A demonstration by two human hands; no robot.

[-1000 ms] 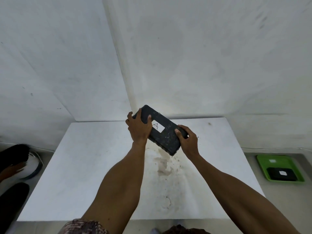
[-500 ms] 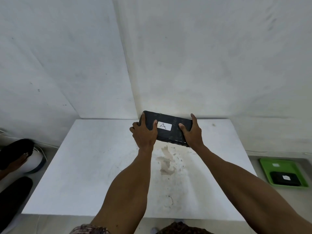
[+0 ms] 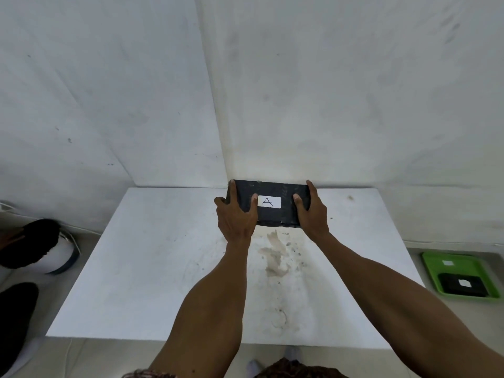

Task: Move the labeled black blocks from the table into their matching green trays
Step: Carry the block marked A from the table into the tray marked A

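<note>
left hand point(image 3: 237, 216) + right hand point(image 3: 313, 214): gripping ends of black block point(image 3: 272, 214), label A | table point(image 3: 163, 268): white, stained, bare, near back edge | green tray point(image 3: 436, 268): right, well apart

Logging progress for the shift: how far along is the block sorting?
Done: one black block lies in the green tray on the floor. In hand: both hands hold block A above the table. Left: placing A; its tray isn't visible.
</note>
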